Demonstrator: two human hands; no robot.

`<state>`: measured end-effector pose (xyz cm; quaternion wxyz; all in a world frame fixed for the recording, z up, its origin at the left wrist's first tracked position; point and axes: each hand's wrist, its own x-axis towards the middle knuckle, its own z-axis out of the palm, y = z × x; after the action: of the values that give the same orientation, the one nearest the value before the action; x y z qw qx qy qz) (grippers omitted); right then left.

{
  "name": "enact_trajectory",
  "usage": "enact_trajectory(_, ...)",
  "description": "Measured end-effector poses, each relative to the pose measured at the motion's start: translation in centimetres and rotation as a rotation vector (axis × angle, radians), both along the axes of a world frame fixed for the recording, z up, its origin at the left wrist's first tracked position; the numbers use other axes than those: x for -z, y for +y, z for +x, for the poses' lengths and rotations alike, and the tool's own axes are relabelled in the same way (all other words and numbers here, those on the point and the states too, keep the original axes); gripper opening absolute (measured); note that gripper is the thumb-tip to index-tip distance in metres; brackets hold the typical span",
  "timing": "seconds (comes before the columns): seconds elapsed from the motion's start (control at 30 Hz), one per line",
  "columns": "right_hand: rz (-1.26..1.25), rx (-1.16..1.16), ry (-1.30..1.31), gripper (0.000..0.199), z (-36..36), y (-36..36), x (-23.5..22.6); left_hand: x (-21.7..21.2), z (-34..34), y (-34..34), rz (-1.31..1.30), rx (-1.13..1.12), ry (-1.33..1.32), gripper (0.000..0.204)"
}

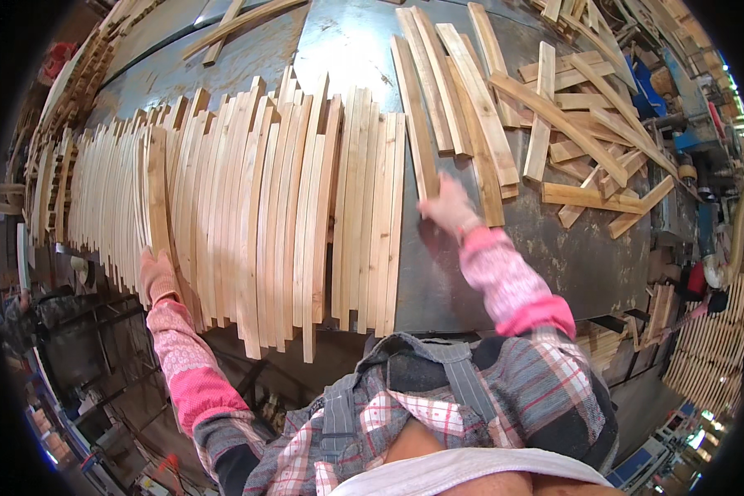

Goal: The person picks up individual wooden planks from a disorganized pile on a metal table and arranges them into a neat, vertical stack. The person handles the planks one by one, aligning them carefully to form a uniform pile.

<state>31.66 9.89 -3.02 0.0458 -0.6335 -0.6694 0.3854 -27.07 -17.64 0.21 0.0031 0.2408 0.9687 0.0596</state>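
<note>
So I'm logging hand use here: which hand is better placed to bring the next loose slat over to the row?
Probably the right hand: it already rests on a loose slat. The left hand is at the row of slats.

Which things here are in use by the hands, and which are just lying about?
In use: left hand on a slat in the slat row; right hand on a loose slat; metal table.

Lying about: offcut pile, floor stack, blue machine.
</note>
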Motion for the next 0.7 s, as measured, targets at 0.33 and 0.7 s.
enact_trajectory(0.33,-0.138,-0.559,0.013,0.047,2.2,-10.4,-1.7,-3.7,5.1,4.7,-0.147,0.142,0.396,0.053)
enact_trajectory(0.7,0.132,0.141,-0.592,0.087,-2.7,14.0,2.2,-1.8,44.3,21.1,0.138,1.302,-0.204,0.062)
